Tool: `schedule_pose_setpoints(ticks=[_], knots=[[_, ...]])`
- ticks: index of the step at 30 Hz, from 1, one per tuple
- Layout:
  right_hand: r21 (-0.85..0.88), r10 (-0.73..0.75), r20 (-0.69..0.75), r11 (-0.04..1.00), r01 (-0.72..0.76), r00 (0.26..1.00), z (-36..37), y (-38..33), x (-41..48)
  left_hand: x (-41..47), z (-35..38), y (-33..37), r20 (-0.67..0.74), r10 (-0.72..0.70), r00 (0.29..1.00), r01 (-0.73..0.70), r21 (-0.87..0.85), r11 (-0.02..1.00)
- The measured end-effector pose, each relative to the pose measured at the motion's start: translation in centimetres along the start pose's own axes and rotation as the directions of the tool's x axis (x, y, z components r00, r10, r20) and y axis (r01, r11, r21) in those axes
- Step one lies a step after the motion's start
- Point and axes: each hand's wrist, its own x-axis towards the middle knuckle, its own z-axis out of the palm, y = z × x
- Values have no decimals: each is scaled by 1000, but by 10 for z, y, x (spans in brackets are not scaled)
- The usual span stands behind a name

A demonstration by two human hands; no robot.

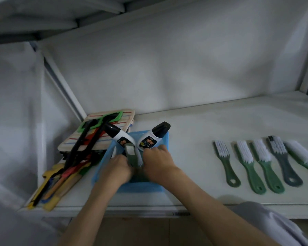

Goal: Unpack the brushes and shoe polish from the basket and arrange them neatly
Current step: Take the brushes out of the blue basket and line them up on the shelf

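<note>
Center frame, both hands, left hand [120, 166] and right hand [156, 161], each grip a shoe polish bottle [117, 134] [154, 136] over the blue basket [140, 186]; five brushes [245, 155] line the tabletop [220, 125] right, bare surface behind.

Shelf [194, 139] open (basket [140, 187] to brushes [260, 162])

Light: dim, cool, you get soft shadows | Blur: both hands [137, 167] smeared, left pile soft | Edges: wide-angle bending | Glare: not visible
</note>
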Motion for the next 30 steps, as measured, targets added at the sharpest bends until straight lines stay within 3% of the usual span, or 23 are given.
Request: schedule_pose_setpoints(ticks=[6, 10, 16, 21, 25, 30], knots=[[-185, 110, 125, 979, -86, 986, 20, -8, 21, 14, 16, 11, -79, 109, 991, -103, 75, 992], [-210, 120, 197, 975, -78, 973, 26, -9, 26, 11, -2, 13, -69, 23, 997, -30, -94, 995], [-135, 119, 212, 987, -92, 970, 21, -9, 26, 2, -34, -10, -117, -62, 991, 47, -125, 991], [126, 147, 295, 973, -191, 944, 18, -9, 24, 9, -38, -34, -49, -173, 984, 155, -264, 952], [257, 155, 334, 934, -249, 929, 13, -9, 21, 11, -43, -31, -121, -222, 968, 173, -321, 931], [578, 214, 284, 740, -345, 935, -2, -9, 6, 12, -50, -23, -164, -291, 943, 172, -510, 843]])
